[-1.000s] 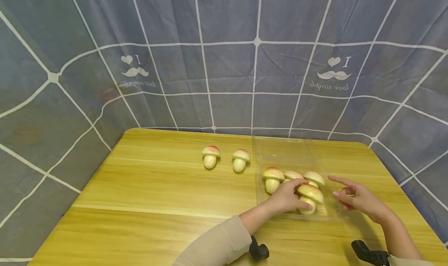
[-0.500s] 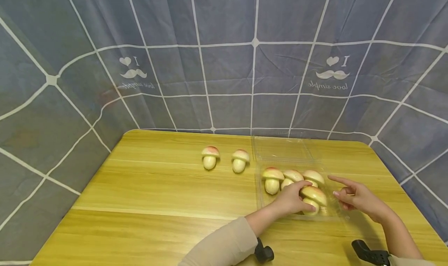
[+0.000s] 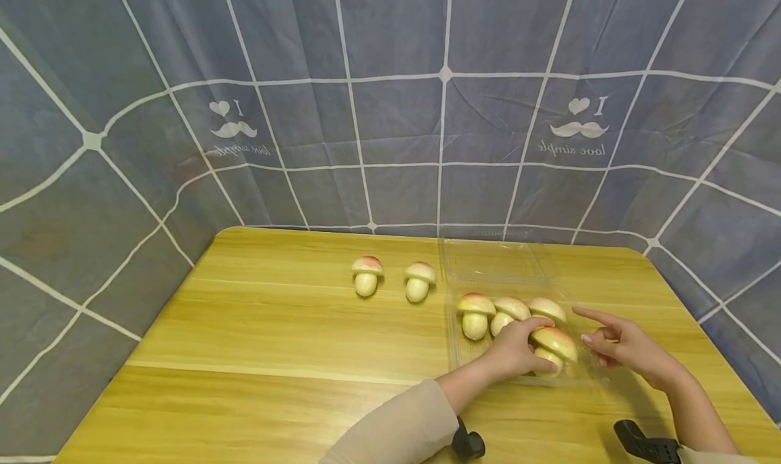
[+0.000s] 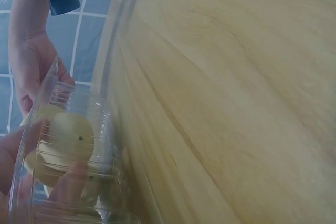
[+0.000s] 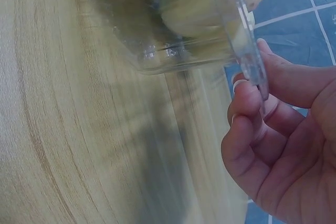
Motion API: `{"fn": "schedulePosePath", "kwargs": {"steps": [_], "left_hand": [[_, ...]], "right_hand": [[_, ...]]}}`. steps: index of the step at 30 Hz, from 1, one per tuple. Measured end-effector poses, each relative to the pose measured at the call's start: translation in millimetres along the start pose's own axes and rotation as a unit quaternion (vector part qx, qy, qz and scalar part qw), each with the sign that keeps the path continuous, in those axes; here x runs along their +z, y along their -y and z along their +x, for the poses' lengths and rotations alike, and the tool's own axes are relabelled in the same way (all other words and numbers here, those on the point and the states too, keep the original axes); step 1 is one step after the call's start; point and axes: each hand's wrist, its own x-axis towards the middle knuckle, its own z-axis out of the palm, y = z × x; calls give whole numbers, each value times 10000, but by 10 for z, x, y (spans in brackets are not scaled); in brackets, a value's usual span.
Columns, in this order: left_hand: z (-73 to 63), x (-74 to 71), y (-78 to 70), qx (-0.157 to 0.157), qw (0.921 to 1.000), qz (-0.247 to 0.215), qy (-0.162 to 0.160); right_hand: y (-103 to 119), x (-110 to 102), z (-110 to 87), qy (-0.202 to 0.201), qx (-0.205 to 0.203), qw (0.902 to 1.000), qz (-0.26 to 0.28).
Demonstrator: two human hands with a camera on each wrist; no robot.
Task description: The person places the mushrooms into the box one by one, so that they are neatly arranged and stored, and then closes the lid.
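My left hand grips a toy mushroom with a yellow-pink cap, low inside the front right of a clear plastic clamshell box. Thumb and fingers lie on its two sides. Through the box wall in the left wrist view, a pale rounded mushroom shows between the fingers. Behind it in the box sit a left mushroom, a middle one and a right one. At the box's right side my right hand pinches the rim between thumb and fingers, plain in the right wrist view.
Two more mushrooms, one on the left and one on the right, lie on the wooden table left of the box. The box's clear lid lies open behind it. A grey checked curtain surrounds the table.
My left hand has moved the held mushroom a little to the right within the box. The right hand stays at the rim, and the other mushrooms keep their places.
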Motion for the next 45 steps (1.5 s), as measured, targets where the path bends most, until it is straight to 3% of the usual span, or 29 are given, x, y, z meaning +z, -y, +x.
{"fn": "schedulePosePath", "kwargs": {"steps": [5,8,12,18,23,30,45], "left_hand": [[12,4,7,160,9997,165,16],[21,-7,8,198,9998,41,92],[29,-3,-3,96,9995,-234,203],[34,43,-43,23,9997,-229,69],[55,76,-66,15,9999,-85,-82],[93,109,-72,93,9983,477,-314],[98,134,-101,-188,9955,869,-325]], "right_hand": [[-13,-2,2,11,-17,10000,44],[-19,-3,10,-26,-28,10000,22],[-30,-7,11,-35,-58,10000,1],[-42,-9,-6,-8,-110,9999,83],[-38,-6,-5,22,-127,9999,81],[-41,-15,-5,49,-156,9998,91],[-3,-21,13,-75,-11,10000,36]]}}
